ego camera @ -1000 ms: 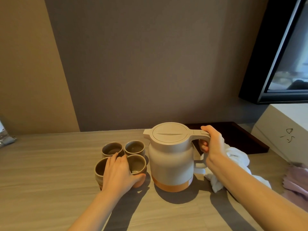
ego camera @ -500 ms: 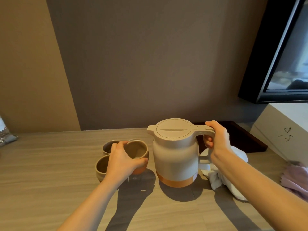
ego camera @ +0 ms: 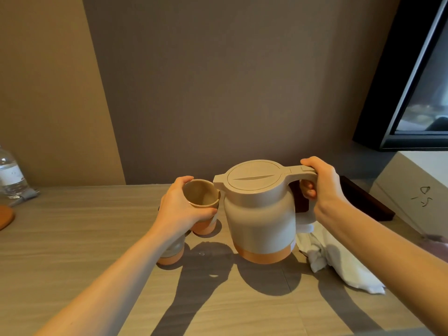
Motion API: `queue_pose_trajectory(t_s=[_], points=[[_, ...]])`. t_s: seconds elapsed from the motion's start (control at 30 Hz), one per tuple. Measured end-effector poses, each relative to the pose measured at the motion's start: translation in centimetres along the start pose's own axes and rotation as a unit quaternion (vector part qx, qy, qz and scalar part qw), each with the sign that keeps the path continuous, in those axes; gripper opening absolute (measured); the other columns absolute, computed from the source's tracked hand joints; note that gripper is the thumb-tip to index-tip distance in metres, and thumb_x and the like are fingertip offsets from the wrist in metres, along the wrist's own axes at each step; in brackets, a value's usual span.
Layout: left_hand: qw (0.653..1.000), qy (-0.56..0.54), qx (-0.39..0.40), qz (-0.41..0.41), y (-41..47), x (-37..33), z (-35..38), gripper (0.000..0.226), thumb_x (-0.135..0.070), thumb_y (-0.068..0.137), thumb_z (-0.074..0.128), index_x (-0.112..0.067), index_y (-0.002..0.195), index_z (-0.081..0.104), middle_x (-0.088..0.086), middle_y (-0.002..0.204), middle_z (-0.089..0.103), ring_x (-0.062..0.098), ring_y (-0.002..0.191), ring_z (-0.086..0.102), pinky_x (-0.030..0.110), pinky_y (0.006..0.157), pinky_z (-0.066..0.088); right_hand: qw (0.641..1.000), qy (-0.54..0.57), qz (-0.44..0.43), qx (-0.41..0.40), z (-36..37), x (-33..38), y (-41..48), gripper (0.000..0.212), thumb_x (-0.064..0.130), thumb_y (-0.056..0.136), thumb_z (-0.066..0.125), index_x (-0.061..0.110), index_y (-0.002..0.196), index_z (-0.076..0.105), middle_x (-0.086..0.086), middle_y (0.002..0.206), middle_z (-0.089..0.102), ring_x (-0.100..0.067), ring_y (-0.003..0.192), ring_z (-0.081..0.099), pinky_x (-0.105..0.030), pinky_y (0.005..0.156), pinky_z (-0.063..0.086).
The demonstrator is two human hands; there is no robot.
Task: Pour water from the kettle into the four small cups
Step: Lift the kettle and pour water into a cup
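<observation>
A cream kettle (ego camera: 260, 214) with an orange base band hangs just above the wooden table (ego camera: 72, 238), lifted by my right hand (ego camera: 320, 185), which grips its handle. My left hand (ego camera: 179, 207) holds one small cup (ego camera: 201, 194), grey with an orange foot, raised and tipped toward the kettle's spout. The spout almost touches the cup's rim. No water stream shows. Two more cups stand on the table: one (ego camera: 203, 227) under the held cup, one (ego camera: 171, 254) partly behind my left forearm. A fourth cup is hidden.
A white cloth (ego camera: 339, 263) lies right of the kettle. A dark tray (ego camera: 363, 202) sits behind it, a white box (ego camera: 412, 195) and a screen (ego camera: 424, 81) at the right. A water bottle (ego camera: 11, 173) and an orange coaster (ego camera: 4, 217) are at the far left.
My left hand picked one cup out of the group and raised it to the spout. My right hand lifted the kettle off the table.
</observation>
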State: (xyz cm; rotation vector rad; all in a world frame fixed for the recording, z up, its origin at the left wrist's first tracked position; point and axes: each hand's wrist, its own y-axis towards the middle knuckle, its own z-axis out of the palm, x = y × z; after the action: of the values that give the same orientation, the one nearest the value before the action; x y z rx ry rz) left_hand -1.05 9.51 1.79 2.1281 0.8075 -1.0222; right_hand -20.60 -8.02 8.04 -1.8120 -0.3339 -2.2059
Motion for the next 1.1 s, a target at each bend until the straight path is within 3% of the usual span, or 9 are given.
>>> queue_pose_trajectory(t_s=[0.1,0.2,0.4,0.67,0.9,1.1], points=[[0.999,0.028,-0.001,0.018,-0.2,-0.5,-0.5,0.108,-0.030,0.060,0.091,-0.032,0.148,0.028,-0.005,0.139,0.048,0.020,0.125,0.046,0.034,0.091,0.046,1.000,-0.018,-0.005,0.012,0.1,0.3,-0.1,0.033,0.031,0.083,0.061,0.013,0.057,0.052,0.002,0.042,0.041,-0.008,0.036,0.030,-0.022,0.046,0.029],[0.999,0.038,0.008,0.024,-0.3,-0.7,-1.0,0.116,-0.029,0.059,0.092,-0.030,0.150,0.022,-0.003,0.137,0.049,0.022,0.125,0.048,0.032,0.089,0.045,0.999,-0.035,-0.011,0.018,0.1,0.3,-0.2,0.034,0.031,0.083,0.061,0.012,0.056,0.051,0.002,0.042,0.040,-0.008,0.036,0.029,-0.022,0.046,0.029],[0.993,0.102,0.029,0.057,-0.8,-0.7,-1.5,0.098,-0.037,0.054,0.093,-0.030,0.135,0.037,-0.008,0.123,0.054,0.013,0.107,0.050,0.027,0.079,0.049,0.998,-0.063,-0.010,0.027,0.2,-0.2,-0.3,0.035,0.031,0.084,0.061,0.012,0.056,0.053,0.003,0.041,0.042,-0.010,0.040,0.031,-0.025,0.052,0.030],[0.987,0.138,0.036,0.069,-0.9,-0.1,-0.6,0.096,-0.039,0.052,0.093,-0.034,0.130,0.038,-0.011,0.121,0.054,0.014,0.108,0.053,0.038,0.086,0.055,0.994,-0.105,-0.004,0.040,0.3,-0.7,-0.4,0.034,0.033,0.085,0.061,0.011,0.061,0.054,0.006,0.037,0.045,-0.013,0.046,0.036,-0.027,0.056,0.034],[0.988,0.131,0.041,0.069,-1.0,0.8,0.3,0.095,-0.043,0.050,0.093,-0.038,0.127,0.039,-0.015,0.121,0.054,0.012,0.108,0.054,0.034,0.085,0.056,0.990,-0.135,-0.012,0.049,0.4,-0.6,-0.2,0.031,0.036,0.084,0.064,0.010,0.067,0.058,0.007,0.038,0.049,-0.014,0.053,0.042,-0.029,0.060,0.038],[0.989,0.130,0.037,0.066,-1.1,1.2,0.9,0.097,-0.040,0.051,0.093,-0.037,0.131,0.038,-0.014,0.126,0.053,0.013,0.112,0.053,0.037,0.088,0.055,0.988,-0.146,-0.019,0.050,0.5,-0.5,-0.3,0.027,0.032,0.086,0.064,0.012,0.069,0.060,-0.001,0.058,0.055,-0.014,0.059,0.046,-0.026,0.059,0.038]])
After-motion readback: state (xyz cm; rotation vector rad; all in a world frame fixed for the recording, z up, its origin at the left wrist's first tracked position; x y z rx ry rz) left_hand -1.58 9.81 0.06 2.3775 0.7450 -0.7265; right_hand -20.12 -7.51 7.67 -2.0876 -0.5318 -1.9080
